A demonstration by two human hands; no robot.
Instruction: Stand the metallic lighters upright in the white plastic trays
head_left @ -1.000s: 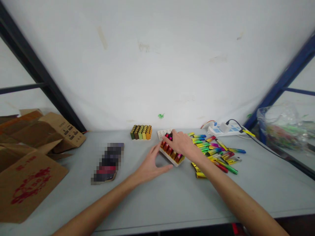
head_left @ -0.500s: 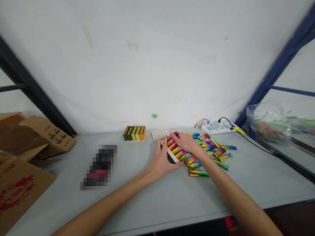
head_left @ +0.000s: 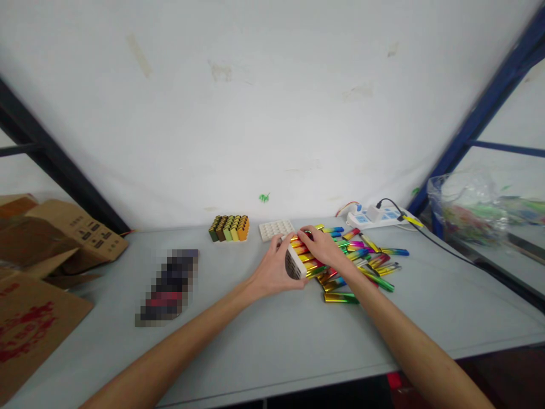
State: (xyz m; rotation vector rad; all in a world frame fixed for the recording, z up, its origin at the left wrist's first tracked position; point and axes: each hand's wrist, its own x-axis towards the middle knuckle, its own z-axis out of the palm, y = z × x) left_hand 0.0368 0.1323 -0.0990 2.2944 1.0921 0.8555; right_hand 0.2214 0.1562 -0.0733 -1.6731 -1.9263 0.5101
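Note:
My left hand (head_left: 272, 270) is closed around the end of a white perforated tray (head_left: 294, 258), which is tilted on its side so that its holed underside faces left. Shiny colour-graded sticks that look like lighters (head_left: 303, 250) fill the tray and point out to the right. Across their tops lies my right hand (head_left: 322, 247), its fingers bent and closed on them; the fingertips are partly hidden. More loose shiny lighters (head_left: 340, 297) are spread on the table beneath and to the right of my right forearm.
Upright lighters (head_left: 230, 228) pack a second tray by the wall. Beside it lies a bare white tray (head_left: 275, 228). A power strip (head_left: 374, 216) with a black cable sits at the back right. Cardboard boxes (head_left: 38, 318) stand left, near a blurred dark object (head_left: 168, 287).
The tray in my left hand has tipped further over, and its holed underside has come into view. Both hands stay on it. The view has shifted slightly.

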